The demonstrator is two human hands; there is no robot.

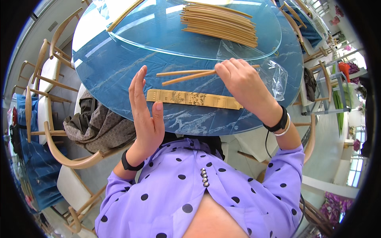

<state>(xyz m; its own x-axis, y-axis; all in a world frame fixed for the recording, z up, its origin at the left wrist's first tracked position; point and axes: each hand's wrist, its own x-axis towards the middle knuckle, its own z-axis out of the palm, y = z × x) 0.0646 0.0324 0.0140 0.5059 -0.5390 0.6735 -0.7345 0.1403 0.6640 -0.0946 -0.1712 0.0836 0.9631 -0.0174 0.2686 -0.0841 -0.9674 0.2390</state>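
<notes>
A pair of wooden chopsticks is gripped in my right hand, their ends pointing left and spread slightly apart. My left hand is raised upright with its fingers straight and its palm facing the chopstick ends, a small gap between. Below the chopsticks, a flat gold paper chopstick sleeve lies along the table's near edge. Farther off, a large pile of chopsticks rests on the glass turntable.
Blue marbled cloth covers the round table, under a glass turntable. Crumpled clear plastic lies at the right. Another gold sleeve sits at the far left. A wooden chair holding a patterned bag stands left of me.
</notes>
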